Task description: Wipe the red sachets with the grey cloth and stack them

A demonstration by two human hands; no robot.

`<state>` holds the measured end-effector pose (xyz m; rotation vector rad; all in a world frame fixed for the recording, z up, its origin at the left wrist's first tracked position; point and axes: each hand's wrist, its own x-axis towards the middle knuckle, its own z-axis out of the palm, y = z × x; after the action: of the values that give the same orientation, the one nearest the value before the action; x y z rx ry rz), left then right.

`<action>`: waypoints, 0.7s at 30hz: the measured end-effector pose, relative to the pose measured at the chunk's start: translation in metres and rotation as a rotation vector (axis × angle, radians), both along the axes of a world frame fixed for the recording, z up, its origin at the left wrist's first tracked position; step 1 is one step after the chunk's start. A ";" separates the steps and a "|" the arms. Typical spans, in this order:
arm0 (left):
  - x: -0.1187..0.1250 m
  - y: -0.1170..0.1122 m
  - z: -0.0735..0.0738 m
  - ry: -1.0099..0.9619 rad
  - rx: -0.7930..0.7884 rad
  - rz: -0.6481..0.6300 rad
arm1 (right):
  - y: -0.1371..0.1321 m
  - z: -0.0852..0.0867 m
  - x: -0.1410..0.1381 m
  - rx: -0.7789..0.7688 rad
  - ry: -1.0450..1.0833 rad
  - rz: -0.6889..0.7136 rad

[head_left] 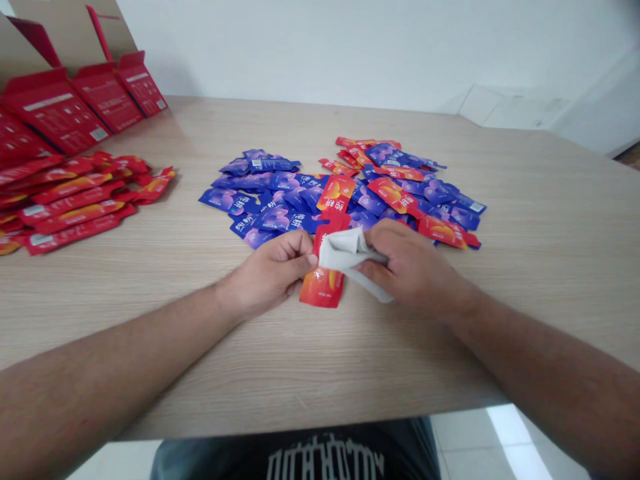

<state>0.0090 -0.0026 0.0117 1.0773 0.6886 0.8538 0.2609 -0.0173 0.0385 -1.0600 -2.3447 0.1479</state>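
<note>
Between my hands, above the wooden table (280,380), is a red-orange pouch (323,291) with white lettering. My left hand (277,267) pinches its left edge between thumb and fingers. A folded white cloth (345,250) lies across the pouch's upper part and hides some of it. My right hand (413,267) grips the cloth, its fingers curled around the bunched end. Just beyond my hands spreads a heap of blue-purple pouches (287,217), with several red-orange pouches (393,195) among them, mostly on the right side.
At the left lies a stack of red-orange pouches (75,193). Behind it, red cardboard boxes (65,110) with raised flaps stand in a row. A white wall (325,53) closes off the table's far side. The table's front edge runs close to my lap.
</note>
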 end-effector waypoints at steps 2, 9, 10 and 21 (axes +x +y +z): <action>0.000 0.000 -0.001 0.021 0.012 -0.019 | 0.003 0.000 0.002 0.013 0.041 -0.057; -0.003 0.001 -0.005 0.111 0.158 -0.063 | 0.003 0.001 0.001 -0.001 0.015 -0.022; -0.004 0.001 -0.005 0.126 0.181 -0.079 | 0.005 0.002 0.003 0.026 0.039 -0.080; -0.007 0.002 0.004 0.282 0.355 -0.187 | 0.013 0.002 0.007 0.026 0.085 -0.176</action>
<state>0.0025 -0.0008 0.0154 1.5776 0.6701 0.6817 0.2681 -0.0040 0.0407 -1.2174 -2.1607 0.0934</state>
